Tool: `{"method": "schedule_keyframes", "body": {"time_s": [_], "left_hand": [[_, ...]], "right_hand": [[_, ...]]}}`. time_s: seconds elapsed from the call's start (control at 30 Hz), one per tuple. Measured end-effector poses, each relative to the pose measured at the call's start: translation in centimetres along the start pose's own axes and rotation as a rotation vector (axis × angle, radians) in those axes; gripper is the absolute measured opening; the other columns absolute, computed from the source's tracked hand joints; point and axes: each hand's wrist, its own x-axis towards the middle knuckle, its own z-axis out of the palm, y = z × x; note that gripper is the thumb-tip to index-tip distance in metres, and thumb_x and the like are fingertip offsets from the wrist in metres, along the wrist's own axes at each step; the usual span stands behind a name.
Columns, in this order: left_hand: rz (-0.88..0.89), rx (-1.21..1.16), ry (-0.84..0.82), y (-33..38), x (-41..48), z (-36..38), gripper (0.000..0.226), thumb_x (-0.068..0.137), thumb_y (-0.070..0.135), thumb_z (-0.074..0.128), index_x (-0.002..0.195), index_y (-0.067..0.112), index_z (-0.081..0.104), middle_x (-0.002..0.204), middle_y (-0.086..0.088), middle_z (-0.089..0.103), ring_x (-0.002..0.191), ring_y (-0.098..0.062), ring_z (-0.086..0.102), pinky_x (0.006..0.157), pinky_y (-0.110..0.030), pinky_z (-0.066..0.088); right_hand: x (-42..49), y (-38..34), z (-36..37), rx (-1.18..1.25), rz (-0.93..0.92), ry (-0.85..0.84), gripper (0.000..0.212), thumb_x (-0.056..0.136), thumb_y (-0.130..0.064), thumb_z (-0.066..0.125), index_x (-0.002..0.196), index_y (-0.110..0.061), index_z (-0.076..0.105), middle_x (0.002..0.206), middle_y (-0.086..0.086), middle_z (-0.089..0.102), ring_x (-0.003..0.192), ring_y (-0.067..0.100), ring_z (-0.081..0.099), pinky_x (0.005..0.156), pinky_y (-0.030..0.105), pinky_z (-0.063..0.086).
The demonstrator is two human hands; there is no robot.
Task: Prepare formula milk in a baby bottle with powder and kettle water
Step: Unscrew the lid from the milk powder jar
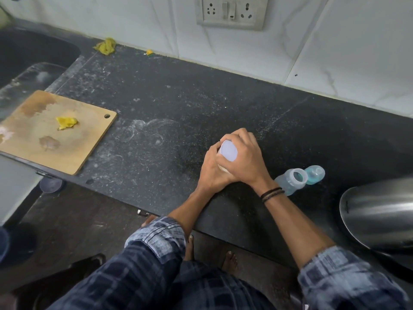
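A small container with a pale lilac lid [228, 150] stands on the black counter [156, 121]. My left hand [212, 171] grips its body from the left, and my right hand [244, 157] wraps round its lid from the right. Most of the container is hidden by my fingers. Just right of my right wrist stands a clear baby bottle [291, 181], open at the top. Its blue teat cap [315, 174] lies beside it. A steel kettle [377, 211] sits at the right edge.
A wooden cutting board [33, 139] with a yellow scrap [66, 123] lies at the left, beside a dark sink [33, 54]. A yellow cloth [106, 46] lies by the tiled wall. A socket plate [231, 12] is on the wall above.
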Motion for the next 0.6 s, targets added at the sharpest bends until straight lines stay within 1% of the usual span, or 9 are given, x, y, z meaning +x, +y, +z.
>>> {"method": "schedule_keyframes", "body": {"time_s": [0.13,0.2,0.27,0.33,0.4,0.47,0.53,0.57,0.6], "left_hand": [[-0.013,0.027,-0.077,-1.3,0.5,0.1,0.081,0.054,0.037,0.089,0.118,0.061,0.047,0.117,0.04,0.056,0.105,0.013,0.059,0.075,-0.003,0.046],[-0.055,0.025,-0.093,-1.7,0.6,0.2,0.081,0.049,0.044,0.087,0.116,0.06,0.044,0.118,0.038,0.053,0.107,0.009,0.058,0.075,-0.006,0.048],[-0.031,-0.007,-0.097,-1.7,0.8,0.2,0.079,0.049,0.038,0.087,0.113,0.059,0.047,0.115,0.036,0.056,0.103,0.007,0.06,0.072,-0.008,0.049],[-0.014,-0.03,-0.105,-1.6,1.0,0.2,0.077,0.052,0.029,0.089,0.112,0.057,0.051,0.111,0.034,0.06,0.098,0.007,0.063,0.07,-0.008,0.05],[-0.033,-0.042,-0.105,-2.0,1.0,0.4,0.08,0.054,0.028,0.093,0.118,0.054,0.052,0.115,0.031,0.061,0.102,0.005,0.063,0.075,-0.012,0.053],[-0.092,-0.043,-0.103,-2.8,0.6,0.7,0.085,0.059,0.04,0.096,0.132,0.039,0.052,0.125,0.02,0.058,0.113,-0.004,0.062,0.087,-0.022,0.055],[-0.109,0.004,-0.103,-3.2,0.2,0.9,0.092,0.064,0.056,0.089,0.141,0.025,0.049,0.133,0.017,0.052,0.12,-0.005,0.057,0.092,-0.022,0.051],[-0.107,0.019,-0.107,-3.0,0.2,0.8,0.092,0.066,0.058,0.085,0.143,0.027,0.048,0.136,0.019,0.051,0.122,-0.004,0.055,0.093,-0.021,0.05],[-0.092,0.034,-0.108,-2.7,0.3,0.7,0.085,0.068,0.057,0.084,0.142,0.037,0.046,0.137,0.026,0.049,0.123,-0.002,0.054,0.093,-0.021,0.049]], "right_hand": [[0.9,0.9,-1.4,0.055,-0.12,-0.16,0.039,0.074,-0.035,0.07,0.107,-0.013,0.073,0.107,0.002,0.062,0.099,0.019,0.049,0.087,0.026,0.038],[1.2,0.8,-1.6,0.055,-0.132,-0.192,0.037,0.074,-0.033,0.071,0.105,-0.013,0.073,0.106,0.002,0.064,0.1,0.021,0.051,0.088,0.026,0.038],[1.4,0.7,-1.8,0.066,-0.139,-0.211,0.034,0.073,-0.03,0.073,0.103,-0.013,0.074,0.106,0.001,0.066,0.102,0.024,0.052,0.091,0.028,0.04],[1.5,0.6,-2.2,0.048,-0.135,-0.232,0.035,0.074,-0.033,0.072,0.104,-0.016,0.073,0.108,-0.002,0.065,0.108,0.023,0.051,0.098,0.036,0.041],[1.3,0.4,-2.3,-0.077,-0.129,-0.222,0.041,0.077,-0.046,0.067,0.111,-0.023,0.071,0.116,-0.007,0.062,0.117,0.022,0.048,0.107,0.046,0.038],[0.5,-0.3,-2.0,-0.188,-0.067,-0.172,0.059,0.079,-0.067,0.06,0.124,-0.029,0.067,0.127,-0.007,0.056,0.123,0.021,0.046,0.112,0.047,0.036],[-0.4,-1.4,-1.1,-0.171,0.073,-0.121,0.077,0.079,-0.076,0.054,0.136,-0.025,0.061,0.134,0.0,0.052,0.123,0.024,0.048,0.105,0.044,0.041],[-0.7,-1.8,-0.6,-0.136,0.148,-0.102,0.079,0.081,-0.075,0.052,0.139,-0.022,0.059,0.136,0.003,0.051,0.122,0.025,0.048,0.101,0.042,0.044],[-1.0,-2.1,-0.2,-0.105,0.203,-0.08,0.076,0.084,-0.071,0.053,0.14,-0.02,0.057,0.137,0.005,0.05,0.122,0.026,0.048,0.099,0.041,0.045]]}}
